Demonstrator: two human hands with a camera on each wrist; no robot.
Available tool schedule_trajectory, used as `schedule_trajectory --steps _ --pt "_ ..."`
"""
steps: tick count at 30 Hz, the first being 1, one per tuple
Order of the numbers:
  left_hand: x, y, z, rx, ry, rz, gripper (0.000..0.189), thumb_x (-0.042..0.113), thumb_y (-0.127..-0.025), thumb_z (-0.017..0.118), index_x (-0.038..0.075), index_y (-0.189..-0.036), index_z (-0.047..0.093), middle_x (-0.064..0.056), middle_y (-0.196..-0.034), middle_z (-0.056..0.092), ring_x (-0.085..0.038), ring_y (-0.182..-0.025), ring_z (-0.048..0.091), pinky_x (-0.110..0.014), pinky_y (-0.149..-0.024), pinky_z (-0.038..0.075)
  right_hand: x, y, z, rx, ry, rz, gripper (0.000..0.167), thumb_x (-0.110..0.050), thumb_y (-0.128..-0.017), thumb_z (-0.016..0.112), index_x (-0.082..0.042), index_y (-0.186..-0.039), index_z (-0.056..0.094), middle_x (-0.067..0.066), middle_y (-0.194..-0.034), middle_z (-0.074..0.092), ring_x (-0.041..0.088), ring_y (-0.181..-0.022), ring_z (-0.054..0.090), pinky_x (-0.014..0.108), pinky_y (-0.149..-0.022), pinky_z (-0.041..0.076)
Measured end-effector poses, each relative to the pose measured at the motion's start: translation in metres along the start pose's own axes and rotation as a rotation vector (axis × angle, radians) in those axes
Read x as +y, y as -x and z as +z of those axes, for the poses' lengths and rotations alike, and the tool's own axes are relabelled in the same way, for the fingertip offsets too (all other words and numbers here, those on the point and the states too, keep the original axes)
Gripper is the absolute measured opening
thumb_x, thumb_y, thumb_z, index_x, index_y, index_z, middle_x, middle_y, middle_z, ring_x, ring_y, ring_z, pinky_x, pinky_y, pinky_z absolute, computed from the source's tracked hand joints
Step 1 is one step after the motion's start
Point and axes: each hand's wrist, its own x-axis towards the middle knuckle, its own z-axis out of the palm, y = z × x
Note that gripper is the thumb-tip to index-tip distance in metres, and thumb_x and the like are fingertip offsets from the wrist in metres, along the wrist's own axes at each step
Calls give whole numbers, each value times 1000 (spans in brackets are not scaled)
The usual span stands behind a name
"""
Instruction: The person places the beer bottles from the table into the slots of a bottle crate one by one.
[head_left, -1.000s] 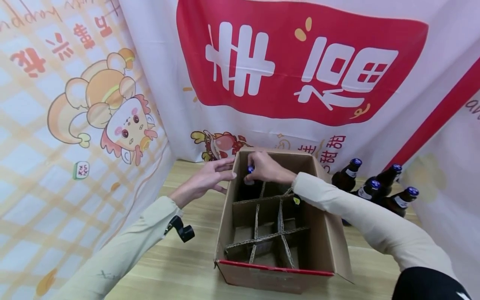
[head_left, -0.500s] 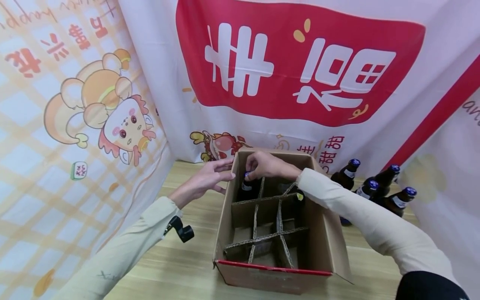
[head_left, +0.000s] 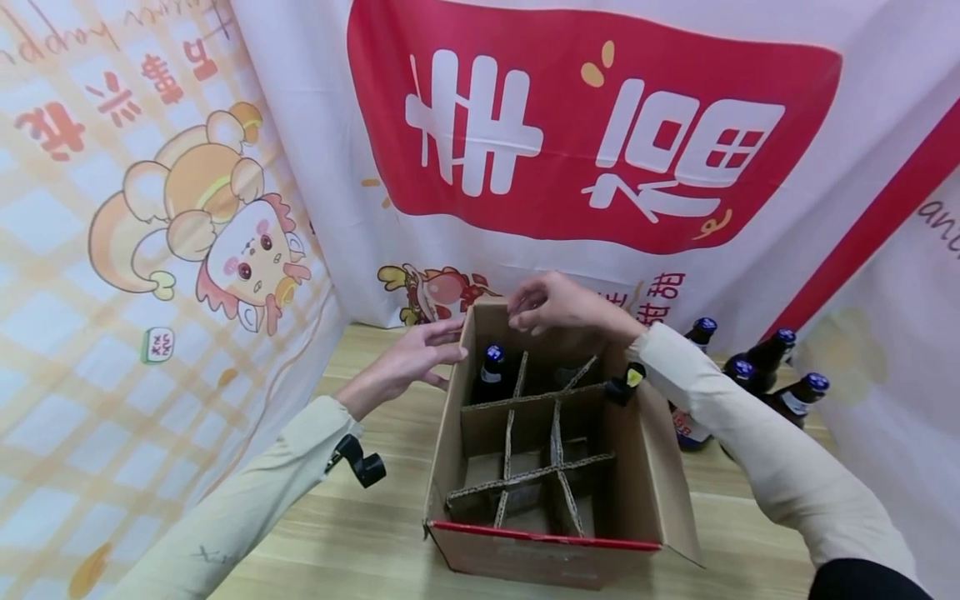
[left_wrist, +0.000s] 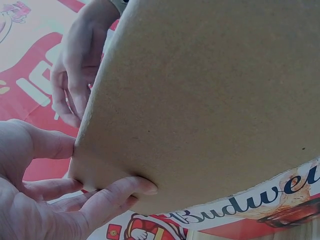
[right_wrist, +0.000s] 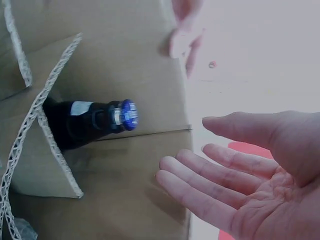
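- Head view: the box (head_left: pixel 555 562) is plain brown cardboard, its front rim edged red, with a flap folded outward on its right side. Corrugated dividers (head_left: pixel 532 397) with ragged, fluted edges split its inside into cells. One bottle (head_left: pixel 491 377) of dark glass, blue-capped and white-labelled at the neck, stands in the box's back-left cell. The left hand (head_left: pixel 408 362) touches the box's left side, fingers relaxed; the right hand (head_left: pixel 566 304), open, hovers at the box's back rim. More dark bottles (head_left: pixel 795 400) stand right of the box on a pale wood-grain table (head_left: pixel 360 517); smooth white cloth (head_left: pixel 326 108) hangs behind it.
- Left wrist view: the left hand's digits rest against a corner of the box's matte cardboard. Dark script lettering (left_wrist: pixel 235 206) curves along the box's lower printed edge.
- Right wrist view: the right hand is open, fingers spread beside the box. The bottle's blue cap (right_wrist: pixel 130 115) is round and crimped, above a slim neck; its body is hidden in the cell.
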Motion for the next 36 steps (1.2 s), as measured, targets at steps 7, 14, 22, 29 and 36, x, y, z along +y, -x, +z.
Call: schedule_trajectory --steps 7,14,22,29,36 --pt "1 1 -1 -1 -3 -1 68 11 -103 62 10 -165 32 -22 -163 41 -43 -138 53 -43 -85 66 4 10 -10 13 -63 25 32 -3 -99 70 10 -128 64 27 -121 72 45 -105 73 55 -90 63" --pt "3 2 -3 22 -30 -17 69 12 -102 63 11 -164 33 -23 -161 44 -43 -136 55 -42 -84 66 14 25 -25 83 -131 31 30 -3 -99 70 10 -126 65 31 -121 71 41 -103 75 49 -88 65" --pt "-1 0 -2 9 -21 -7 69 13 -103 63 12 -165 33 -22 -162 43 -42 -137 54 -43 -85 66 31 55 -41 213 -123 -22 28 -7 -100 69 10 -123 66 29 -116 73 33 -96 78 44 -84 66" --pt "-1 -1 -2 13 -23 -14 68 13 -103 63 13 -165 33 -20 -163 43 -41 -138 54 -43 -84 66 53 82 -48 364 -51 -22 26 -17 -102 69 4 -119 70 25 -110 76 24 -89 77 32 -76 67" --pt "-3 -3 -2 9 -22 -21 68 14 -103 64 15 -165 34 -18 -164 42 -41 -139 53 -44 -86 65 77 112 -57 538 159 6 26 -20 -103 69 1 -118 71 24 -109 75 2 -81 71 13 -71 59"
